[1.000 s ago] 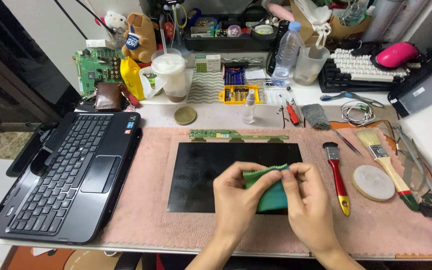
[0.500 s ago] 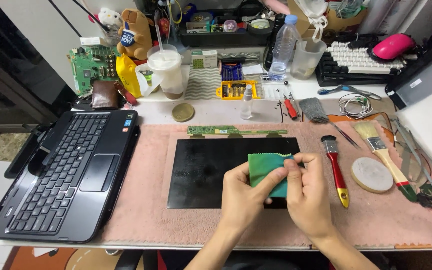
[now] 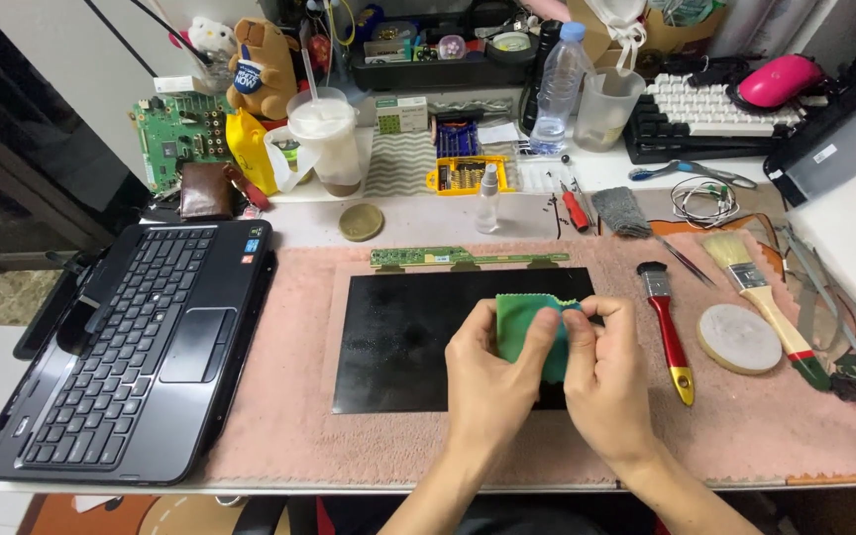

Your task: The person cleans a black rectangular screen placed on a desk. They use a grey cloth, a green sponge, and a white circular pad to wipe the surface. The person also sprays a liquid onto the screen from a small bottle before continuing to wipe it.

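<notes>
A green cloth [image 3: 519, 319] is pinched between both of my hands above the right part of a black rectangular panel [image 3: 403, 337]. My left hand [image 3: 495, 381] grips the cloth's left and lower side with thumb on top. My right hand [image 3: 606, 376] holds its right edge. The panel lies flat on a pink mat [image 3: 294, 396], with a narrow green circuit strip [image 3: 468, 258] along its far edge. Most of the cloth is covered by my fingers.
A black laptop base with keyboard [image 3: 131, 342] lies at the left. Right of the panel lie a red-handled brush [image 3: 668, 327], a round white pad [image 3: 739, 338] and a wooden-handled brush [image 3: 763, 302]. Cups, a water bottle [image 3: 555, 89], a spray bottle [image 3: 487, 198], tools and a keyboard [image 3: 705, 111] crowd the back.
Both hands with the green cloth have shifted slightly up and left over the panel, and the cloth is now more bunched between the fingers.
</notes>
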